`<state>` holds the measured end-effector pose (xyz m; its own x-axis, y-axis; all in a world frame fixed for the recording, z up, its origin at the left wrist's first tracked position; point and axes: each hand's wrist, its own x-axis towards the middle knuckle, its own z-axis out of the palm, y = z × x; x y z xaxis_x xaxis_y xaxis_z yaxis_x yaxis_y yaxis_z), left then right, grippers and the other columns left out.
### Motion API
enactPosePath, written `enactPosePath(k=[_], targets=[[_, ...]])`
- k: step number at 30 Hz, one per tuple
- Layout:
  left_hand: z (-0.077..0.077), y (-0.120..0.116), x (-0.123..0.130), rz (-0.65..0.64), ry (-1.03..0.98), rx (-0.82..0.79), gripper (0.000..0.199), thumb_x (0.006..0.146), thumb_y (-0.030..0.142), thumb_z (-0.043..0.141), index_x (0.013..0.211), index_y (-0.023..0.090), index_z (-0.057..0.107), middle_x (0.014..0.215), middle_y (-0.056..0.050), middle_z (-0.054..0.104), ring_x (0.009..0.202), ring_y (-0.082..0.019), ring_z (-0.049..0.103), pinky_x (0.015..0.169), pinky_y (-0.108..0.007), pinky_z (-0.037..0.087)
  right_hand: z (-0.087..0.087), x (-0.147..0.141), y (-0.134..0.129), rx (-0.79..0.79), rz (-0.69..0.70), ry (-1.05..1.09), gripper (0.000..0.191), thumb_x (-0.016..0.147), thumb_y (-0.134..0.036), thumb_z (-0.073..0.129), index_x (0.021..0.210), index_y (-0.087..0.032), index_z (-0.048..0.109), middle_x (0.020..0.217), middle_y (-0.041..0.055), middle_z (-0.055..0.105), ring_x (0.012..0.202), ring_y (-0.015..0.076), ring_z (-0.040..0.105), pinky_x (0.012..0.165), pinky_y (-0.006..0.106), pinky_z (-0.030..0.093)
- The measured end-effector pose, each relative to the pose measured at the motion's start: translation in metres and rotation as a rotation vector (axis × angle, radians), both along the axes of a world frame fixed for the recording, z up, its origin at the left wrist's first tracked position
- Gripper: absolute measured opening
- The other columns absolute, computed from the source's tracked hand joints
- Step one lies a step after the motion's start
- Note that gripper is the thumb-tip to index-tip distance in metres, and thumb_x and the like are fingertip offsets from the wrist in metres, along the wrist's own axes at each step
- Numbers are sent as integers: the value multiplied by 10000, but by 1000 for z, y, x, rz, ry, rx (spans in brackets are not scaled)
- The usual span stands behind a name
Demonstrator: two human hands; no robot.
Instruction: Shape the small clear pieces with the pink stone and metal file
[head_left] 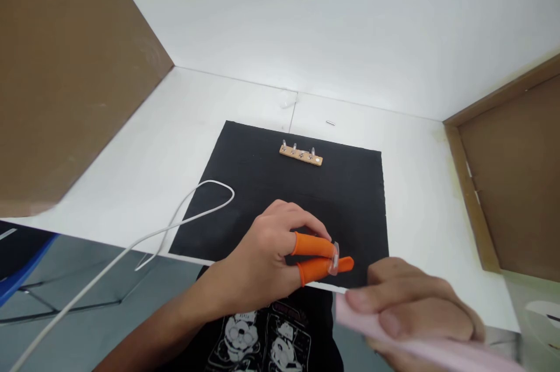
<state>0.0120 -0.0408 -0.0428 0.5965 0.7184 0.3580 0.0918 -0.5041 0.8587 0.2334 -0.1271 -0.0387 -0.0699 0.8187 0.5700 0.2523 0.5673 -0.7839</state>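
Observation:
Orange finger covers sit on the thumb and index finger of my left hand point(280, 249), which pinches a small clear piece point(335, 258) over the lower right part of the black mat point(258, 174). Close to the camera at the lower right, my right hand point(420, 308) is closed on a pale pink strip point(437, 351), partly blurred. The two hands are apart. Farther back on the mat lies a narrow wooden strip point(301, 155) with several small metal dots and a few clear upright pieces on it.
A white cable point(144, 238) loops over the mat's left edge. Behind the mat are a small metal pin point(330, 123) and a clear item point(287, 98). Brown panels stand at the left point(79, 69) and right point(516, 168), with a white wall behind.

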Motion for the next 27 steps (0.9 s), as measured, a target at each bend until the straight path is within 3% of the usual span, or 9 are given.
enactPosePath(k=[5, 11, 14, 18, 23, 27], targets=[[0, -2, 0, 2, 6, -4, 55, 948, 164, 888, 925, 175, 839, 997, -3, 849, 897, -140, 752, 890, -313, 531, -4, 29, 5, -20, -80, 25, 195, 919, -189, 883, 1054, -272, 770, 1064, 2, 897, 731, 203, 846, 689, 353, 663], [1, 0, -2, 12, 2, 3, 65, 930, 143, 899, 932, 182, 847, 1007, -10, 855, 902, -146, 755, 898, -318, 542, 3, 8, 5, -11, 192, -119, 122, 970, -240, 828, 1064, -274, 758, 997, 6, 899, 565, 177, 781, 518, 339, 603], [1, -1, -3, 17, 0, -2, 65, 931, 142, 898, 946, 190, 855, 1021, -13, 857, 917, -149, 753, 895, -305, 550, 1, 14, 7, 0, 106, -76, 84, 976, -235, 817, 1030, -267, 760, 1007, 7, 898, 567, 181, 787, 516, 346, 609], [2, -3, -4, 37, 4, 6, 58, 935, 153, 896, 930, 195, 857, 1001, -6, 856, 903, -143, 751, 886, -293, 554, 0, 26, 13, 6, -70, 8, 200, 893, -150, 867, 1028, -272, 784, 1050, -1, 893, 677, 202, 835, 623, 352, 665], [3, -4, -8, 49, 5, 12, 51, 937, 157, 893, 939, 195, 860, 1022, -24, 862, 919, -158, 752, 877, -300, 569, 8, 7, 13, 34, 77, -35, 61, 960, -237, 829, 977, -257, 774, 969, 8, 896, 535, 166, 771, 501, 324, 605], [6, -4, -10, 54, 23, 21, 37, 962, 175, 873, 945, 205, 860, 1015, -24, 863, 909, -158, 760, 872, -302, 580, 4, 9, 11, 15, 28, 5, 133, 920, -191, 856, 1012, -268, 797, 959, 22, 895, 562, 193, 782, 515, 343, 615]])
